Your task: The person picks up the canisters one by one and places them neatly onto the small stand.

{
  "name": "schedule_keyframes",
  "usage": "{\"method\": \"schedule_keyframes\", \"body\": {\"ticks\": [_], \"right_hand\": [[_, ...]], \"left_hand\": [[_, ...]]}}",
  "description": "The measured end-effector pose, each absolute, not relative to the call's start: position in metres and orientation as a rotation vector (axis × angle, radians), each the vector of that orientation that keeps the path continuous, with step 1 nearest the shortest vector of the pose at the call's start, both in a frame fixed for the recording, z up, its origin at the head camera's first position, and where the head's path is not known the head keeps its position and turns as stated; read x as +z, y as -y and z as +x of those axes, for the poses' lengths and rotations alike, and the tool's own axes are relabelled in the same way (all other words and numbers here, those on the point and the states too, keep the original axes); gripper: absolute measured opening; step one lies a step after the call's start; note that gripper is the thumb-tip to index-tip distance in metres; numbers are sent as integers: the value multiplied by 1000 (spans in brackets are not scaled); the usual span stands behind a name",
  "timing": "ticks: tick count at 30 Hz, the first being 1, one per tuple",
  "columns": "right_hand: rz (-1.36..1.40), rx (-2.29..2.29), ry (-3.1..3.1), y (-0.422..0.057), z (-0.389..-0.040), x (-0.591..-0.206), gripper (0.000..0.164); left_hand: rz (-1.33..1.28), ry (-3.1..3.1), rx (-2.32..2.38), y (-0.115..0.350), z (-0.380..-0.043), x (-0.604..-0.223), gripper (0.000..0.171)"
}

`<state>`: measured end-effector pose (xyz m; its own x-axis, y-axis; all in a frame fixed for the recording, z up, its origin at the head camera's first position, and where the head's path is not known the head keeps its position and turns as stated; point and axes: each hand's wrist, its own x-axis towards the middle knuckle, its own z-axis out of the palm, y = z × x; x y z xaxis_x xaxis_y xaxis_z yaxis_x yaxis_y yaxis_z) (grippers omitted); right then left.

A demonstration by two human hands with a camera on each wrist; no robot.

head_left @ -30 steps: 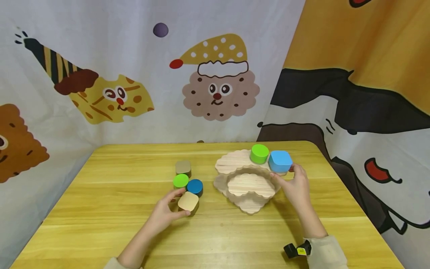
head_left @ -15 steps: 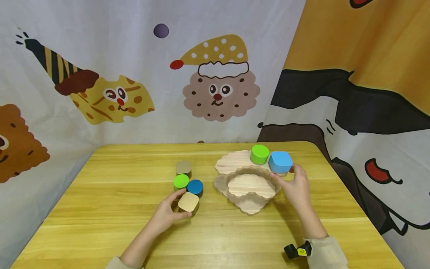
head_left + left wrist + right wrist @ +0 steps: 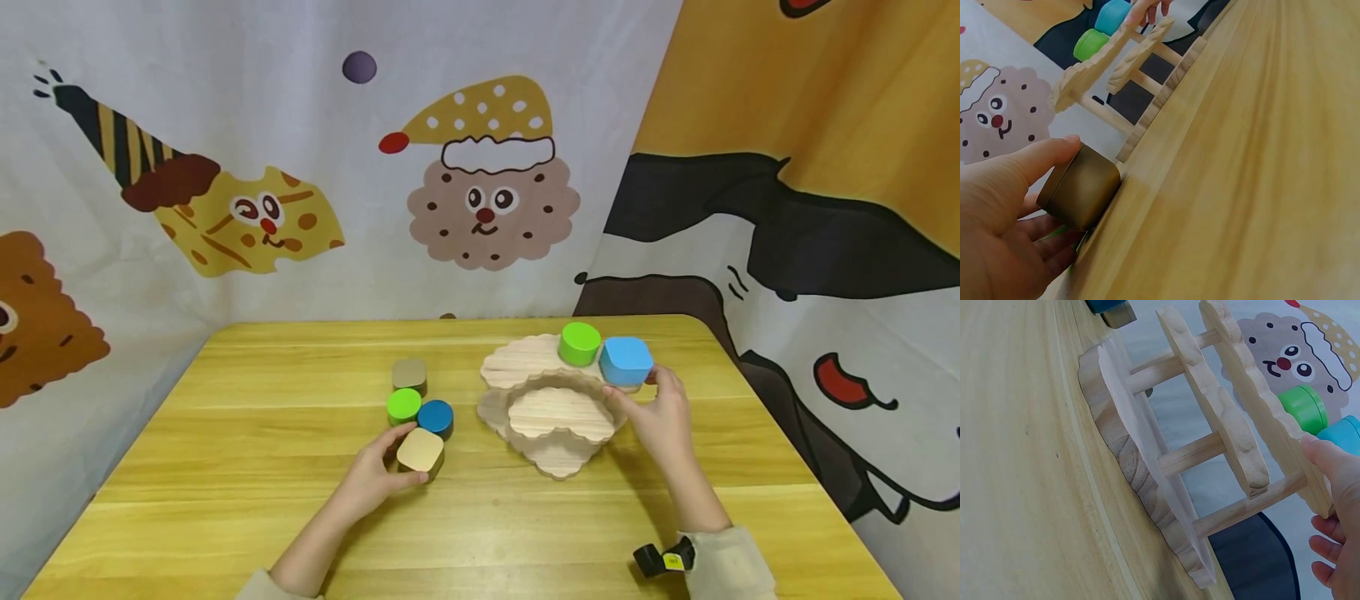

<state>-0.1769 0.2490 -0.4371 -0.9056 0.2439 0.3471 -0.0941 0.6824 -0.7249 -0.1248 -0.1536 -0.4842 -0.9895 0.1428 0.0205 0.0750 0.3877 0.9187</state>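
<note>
My left hand (image 3: 371,479) pinches a gold rounded-square tin (image 3: 421,451) between thumb and fingers, low on the table; a lid seam shows on this tin (image 3: 1088,187) in the left wrist view. Close behind it stand a dark blue round tin (image 3: 436,418), a green round tin (image 3: 405,405) and another gold tin (image 3: 409,377). On the right, my right hand (image 3: 663,412) grips a light blue rounded-square tin (image 3: 627,360) on the top tier of a wooden tiered stand (image 3: 525,358). The right thumb also touches the tier's edge. Some right fingertips are hidden behind the tin.
Left of the light blue tin, a second green round tin (image 3: 579,343) sits on the top tier. The stand's scalloped tiers (image 3: 1216,412) are joined by wooden posts (image 3: 1194,453). A printed curtain (image 3: 285,100) hangs behind the wooden table (image 3: 480,542).
</note>
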Motion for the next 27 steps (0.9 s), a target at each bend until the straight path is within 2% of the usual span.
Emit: {"method": "schedule_keyframes", "body": {"ticks": [10,27], "right_hand": [[-108,1108,2482,-249,-177,-436,74],[-120,1114,2481,-249,-177,-437,75]], "left_hand": [[173,-2540,1706,155,-124,-480,73],[184,-2615,1672,151,-116,-451,72]]}}
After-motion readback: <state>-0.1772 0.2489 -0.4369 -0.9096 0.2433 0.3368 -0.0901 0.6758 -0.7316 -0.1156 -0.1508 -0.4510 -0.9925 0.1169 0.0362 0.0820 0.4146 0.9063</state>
